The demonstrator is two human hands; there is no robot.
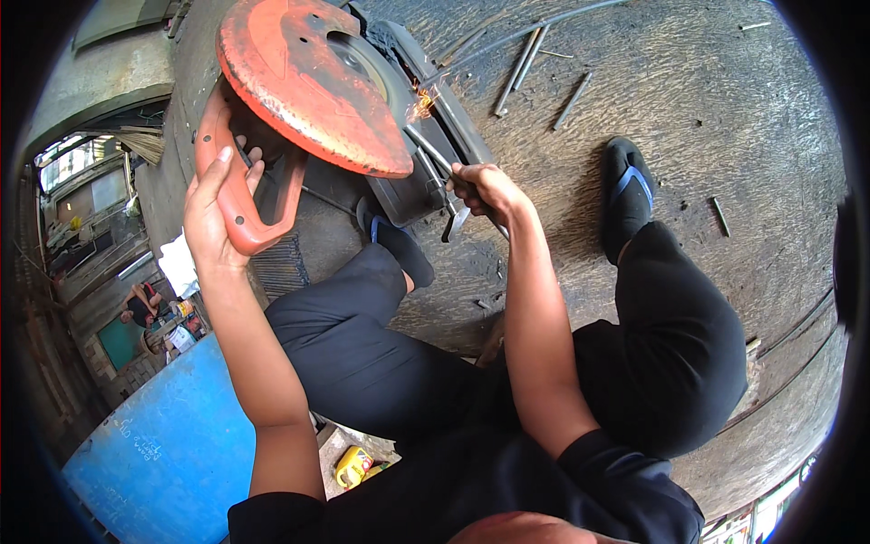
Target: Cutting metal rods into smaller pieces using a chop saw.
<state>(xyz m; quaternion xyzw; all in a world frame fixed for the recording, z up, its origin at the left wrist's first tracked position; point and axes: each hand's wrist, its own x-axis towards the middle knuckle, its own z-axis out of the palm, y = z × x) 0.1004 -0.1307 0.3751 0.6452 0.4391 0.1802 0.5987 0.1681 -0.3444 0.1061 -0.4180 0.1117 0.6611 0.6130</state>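
An orange-guarded cut-off saw [313, 95] stands before me, its paint scuffed and its guard covering much of the cutting disc. My left hand [213, 213] is wrapped around the saw's orange loop handle [237, 204]. Sparks [421, 102] fly beside the disc, at the far end of a thin metal rod [428, 145]. Closed around that rod is my right hand [489, 190], to the right of the saw's dark base [403, 195]. Guard and sparks hide exactly where disc and rod meet.
Short metal rods [573, 100] lie scattered on the worn floor, with a long bent rod or cable [544, 20] beyond. My sandalled feet flank the work area. At left are a blue panel [172, 444], a yellow bottle [353, 467] and, farther off, another person [142, 304].
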